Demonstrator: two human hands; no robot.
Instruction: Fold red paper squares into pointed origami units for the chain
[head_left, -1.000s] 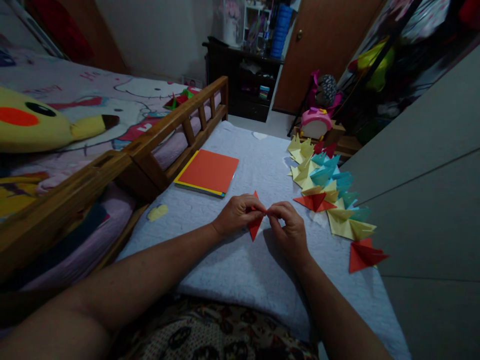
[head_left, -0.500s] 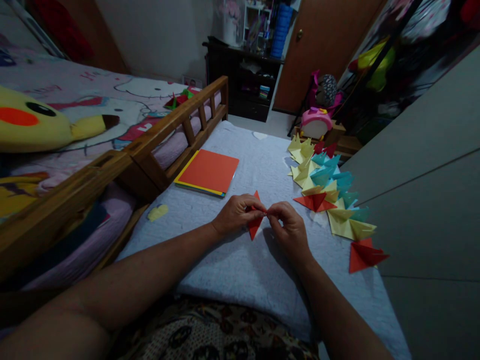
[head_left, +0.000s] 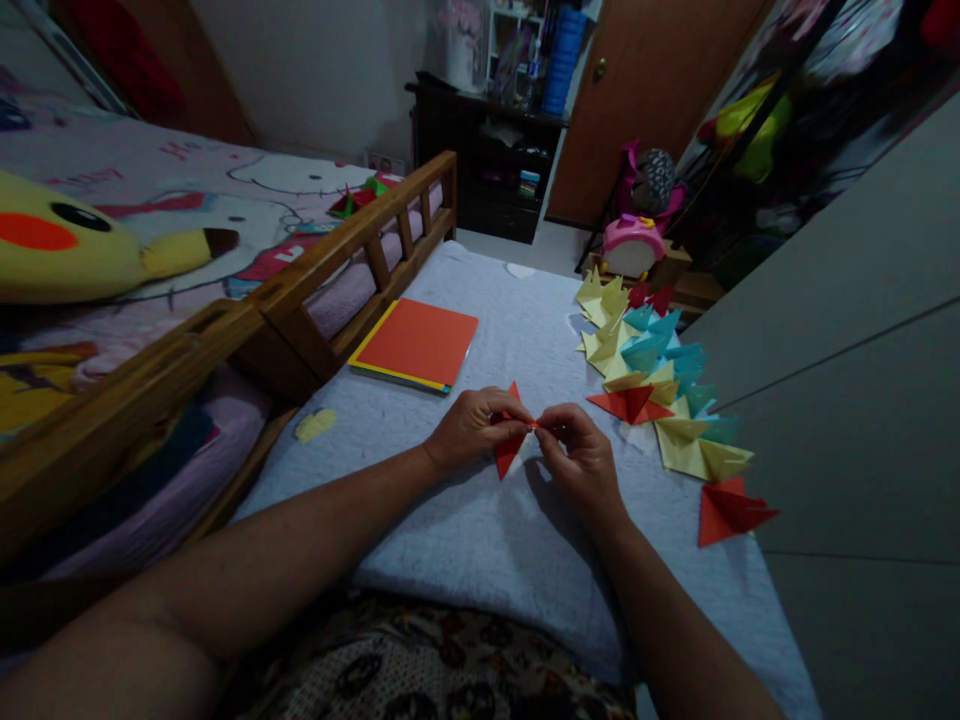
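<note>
Pinching red folded paper piece (head_left: 510,448): left hand (head_left: 472,428) & right hand (head_left: 581,455), fingertips meeting at centre, just above pale blue quilted mat (head_left: 465,540) (folded paper row (head_left: 660,390) at right).

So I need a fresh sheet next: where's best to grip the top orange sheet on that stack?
Probably pinch the orange sheet at its near right corner, coming from the right hand side: it lies flat on the stack, and that corner faces open blanket.
</note>
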